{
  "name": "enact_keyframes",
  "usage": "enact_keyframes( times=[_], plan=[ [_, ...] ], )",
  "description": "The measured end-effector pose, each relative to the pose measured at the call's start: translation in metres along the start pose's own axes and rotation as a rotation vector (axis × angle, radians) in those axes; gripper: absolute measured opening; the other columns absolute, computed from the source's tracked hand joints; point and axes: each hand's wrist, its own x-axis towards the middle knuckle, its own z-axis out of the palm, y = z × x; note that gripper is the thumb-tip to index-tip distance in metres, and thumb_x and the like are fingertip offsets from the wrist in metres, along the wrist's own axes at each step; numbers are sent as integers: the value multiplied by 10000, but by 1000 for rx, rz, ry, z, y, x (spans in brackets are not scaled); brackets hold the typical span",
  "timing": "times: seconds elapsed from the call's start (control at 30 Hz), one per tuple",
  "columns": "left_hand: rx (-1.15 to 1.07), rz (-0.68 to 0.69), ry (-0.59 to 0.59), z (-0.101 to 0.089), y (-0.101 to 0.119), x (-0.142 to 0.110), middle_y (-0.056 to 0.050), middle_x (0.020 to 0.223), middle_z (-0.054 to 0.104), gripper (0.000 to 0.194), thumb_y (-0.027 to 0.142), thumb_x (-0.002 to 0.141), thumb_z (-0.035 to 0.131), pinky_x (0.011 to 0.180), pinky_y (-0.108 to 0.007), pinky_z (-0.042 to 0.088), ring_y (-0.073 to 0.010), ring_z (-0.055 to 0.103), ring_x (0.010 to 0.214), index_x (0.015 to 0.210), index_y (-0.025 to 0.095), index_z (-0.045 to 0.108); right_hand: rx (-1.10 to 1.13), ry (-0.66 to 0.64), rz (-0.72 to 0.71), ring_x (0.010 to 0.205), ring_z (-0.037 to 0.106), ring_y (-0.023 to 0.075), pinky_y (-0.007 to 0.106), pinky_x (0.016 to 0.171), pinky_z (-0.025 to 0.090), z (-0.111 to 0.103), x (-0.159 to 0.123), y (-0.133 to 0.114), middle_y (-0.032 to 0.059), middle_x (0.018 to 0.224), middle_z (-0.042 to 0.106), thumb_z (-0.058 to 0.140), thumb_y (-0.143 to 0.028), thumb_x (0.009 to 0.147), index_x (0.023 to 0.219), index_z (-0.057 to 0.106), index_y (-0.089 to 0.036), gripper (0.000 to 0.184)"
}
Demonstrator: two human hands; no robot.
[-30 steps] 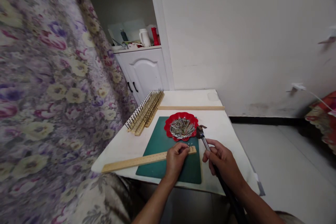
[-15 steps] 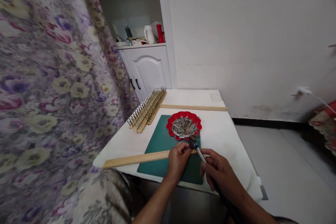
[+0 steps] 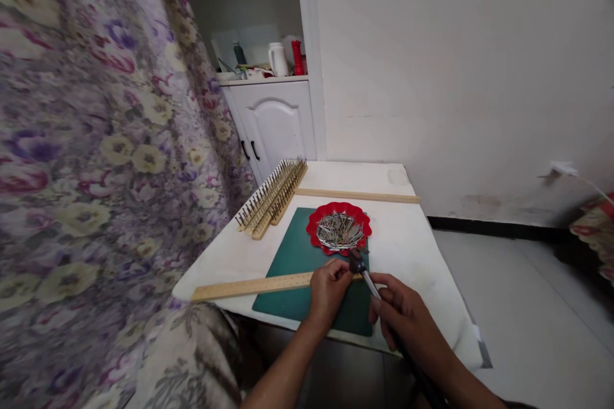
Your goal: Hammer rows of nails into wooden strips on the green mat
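Observation:
My left hand [image 3: 328, 289] is closed in a pinch over the right end of a long wooden strip [image 3: 254, 285] that lies across the green cutting mat [image 3: 297, 262]; what it pinches is too small to see. My right hand [image 3: 401, 317] grips the handle of a small hammer [image 3: 359, 266], whose head is down at the strip's end right beside my left fingertips. Just behind the hammer sits a red scalloped dish [image 3: 311, 225] full of metal nails [image 3: 339, 231].
Several wooden strips studded with nails [image 3: 271, 195] lie at the table's back left. A plain wooden strip [image 3: 357, 195] lies across the back. The white table [image 3: 407, 249] stands between a floral curtain [image 3: 91, 160] and a white wall, with a white cabinet [image 3: 274, 121] behind.
The hammer head came down from beside the dish, on its right, to the strip's end by my left fingers. My left hand stayed on the strip. The camera view shifted a little.

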Motion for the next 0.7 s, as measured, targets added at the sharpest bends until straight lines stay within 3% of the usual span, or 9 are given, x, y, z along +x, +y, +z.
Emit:
enact_keyframes(
  times=[0.7],
  plan=[
    [6,20,-2,1,-3,-3,22,665,556,110,228,773,565,564,-198,333,-100,484,584,723,176,648,16,35,-55,324,392,34,173,344,230,-7,0,1,-34,662,572,533,-339,864,1184,469,-174,366]
  ],
)
